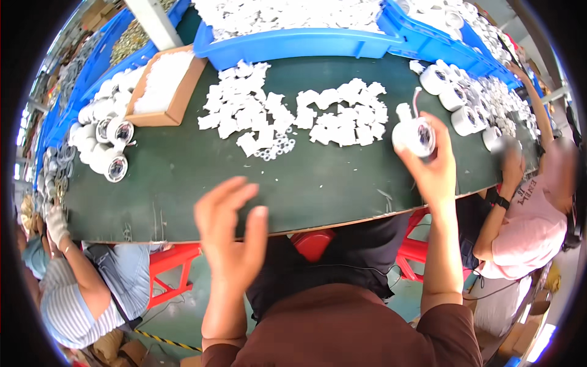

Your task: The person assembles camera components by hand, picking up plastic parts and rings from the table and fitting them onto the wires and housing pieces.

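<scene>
My right hand point(439, 166) grips a white cylindrical lamp housing point(408, 136) over the right part of the green table. Its dark open end faces right, and a thin reddish wire sticks up from it. My left hand point(227, 223) hovers near the table's front edge with fingers apart and nothing in them. Beyond it lie small white plastic pieces point(235, 101) in a loose heap, and a second group of white pieces point(348, 113) spreads to their right. A little pile of small metallic nuts or rings point(278, 145) sits at the near side of the first heap.
Similar white housings stand in clusters at left point(101, 144) and right point(452, 95). A cardboard box point(177, 101) holds white material. Blue bins point(299, 48) full of parts line the back. Co-workers sit on both sides: a striped shirt point(79, 306) left, a pink shirt point(529, 226) right.
</scene>
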A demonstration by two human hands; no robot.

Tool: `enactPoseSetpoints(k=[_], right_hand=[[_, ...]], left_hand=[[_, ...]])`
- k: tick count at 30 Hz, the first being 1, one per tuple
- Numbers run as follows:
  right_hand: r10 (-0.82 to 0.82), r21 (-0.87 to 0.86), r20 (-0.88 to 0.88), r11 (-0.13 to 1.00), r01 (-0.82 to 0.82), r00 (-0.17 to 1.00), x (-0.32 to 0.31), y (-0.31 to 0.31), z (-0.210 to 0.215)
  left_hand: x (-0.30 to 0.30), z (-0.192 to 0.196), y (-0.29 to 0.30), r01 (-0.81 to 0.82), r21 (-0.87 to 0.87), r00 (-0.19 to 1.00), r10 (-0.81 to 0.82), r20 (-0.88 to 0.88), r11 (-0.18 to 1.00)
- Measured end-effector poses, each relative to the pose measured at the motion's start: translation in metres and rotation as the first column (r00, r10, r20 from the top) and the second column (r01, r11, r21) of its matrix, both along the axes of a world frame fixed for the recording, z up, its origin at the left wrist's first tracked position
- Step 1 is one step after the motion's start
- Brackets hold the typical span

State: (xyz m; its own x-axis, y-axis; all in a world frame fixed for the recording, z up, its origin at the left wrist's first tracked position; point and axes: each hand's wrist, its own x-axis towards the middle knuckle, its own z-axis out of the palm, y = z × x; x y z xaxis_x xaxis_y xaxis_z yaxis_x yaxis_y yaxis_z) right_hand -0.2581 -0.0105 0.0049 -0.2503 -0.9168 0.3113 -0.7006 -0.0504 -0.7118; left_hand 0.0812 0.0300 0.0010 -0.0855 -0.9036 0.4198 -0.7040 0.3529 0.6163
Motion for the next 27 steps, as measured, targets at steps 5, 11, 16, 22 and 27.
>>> enactPoseSetpoints(k=[5, 11, 16, 22, 27], right_hand=[[0.331, -0.125, 0.472, 0.943, -0.309, 0.817, 0.098, 0.044, -0.012], [0.597, -0.087, 0.259, 0.797, -0.598, 0.759, 0.131, 0.056, -0.009], [0.425, -0.015, 0.694, 0.815, -0.579, 0.581, 0.112, 0.042, -0.002], [0.337, -0.151, 0.912, 0.806, -0.572, 0.234, 0.12, 0.03, 0.009], [0.445, -0.17, 0.742, 0.849, -0.501, 0.502, 0.133, 0.041, 0.004]], left_hand=[[-0.043, 0.002, 0.003, 0.32, 0.157, 0.903, -0.251, -0.348, 0.934], [-0.054, -0.013, -0.002, 0.228, 0.064, 0.906, -0.187, -0.38, 0.972], [-0.051, -0.008, 0.001, 0.262, 0.05, 0.921, -0.235, -0.312, 0.964], [-0.049, 0.002, 0.0, 0.14, -0.015, 0.983, -0.141, -0.118, 0.99], [-0.05, -0.001, -0.007, 0.092, -0.016, 0.964, -0.093, -0.25, 0.996]])
